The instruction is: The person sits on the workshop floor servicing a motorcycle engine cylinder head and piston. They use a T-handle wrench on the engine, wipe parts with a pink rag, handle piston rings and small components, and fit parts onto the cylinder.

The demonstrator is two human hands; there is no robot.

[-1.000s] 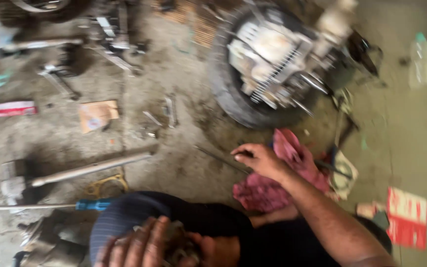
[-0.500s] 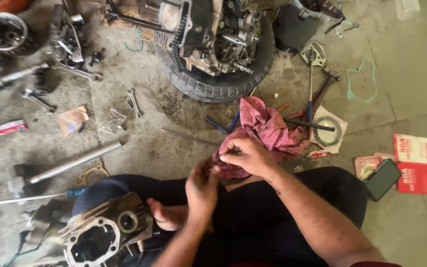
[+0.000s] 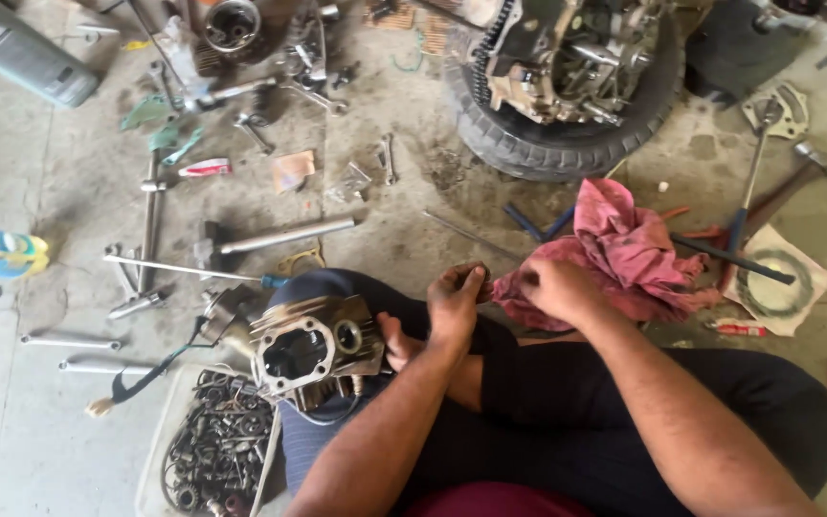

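Note:
I sit on the concrete floor with my hands close together above my lap. My left hand point(image 3: 456, 303) has its fingers curled and pinched; whether anything is in them is too small to tell. My right hand point(image 3: 553, 287) is closed at the near edge of a crumpled pink rag point(image 3: 624, 247) lying on the floor. A grey metal cylinder head point(image 3: 310, 350) rests on my left knee, just left of my left hand and untouched.
An engine sits inside a black tyre point(image 3: 528, 153) at the back. A hammer point(image 3: 279, 235), a blue-handled screwdriver point(image 3: 193, 270) and spanners lie at the left. A tray of small parts point(image 3: 150, 460) stands near left. A round gasket on paper point(image 3: 777, 282) is at the right.
My view swung back and left, bringing the cylinder head into sight. My right hand drew back from the floor to the rag's near edge, and my left hand rose to meet it.

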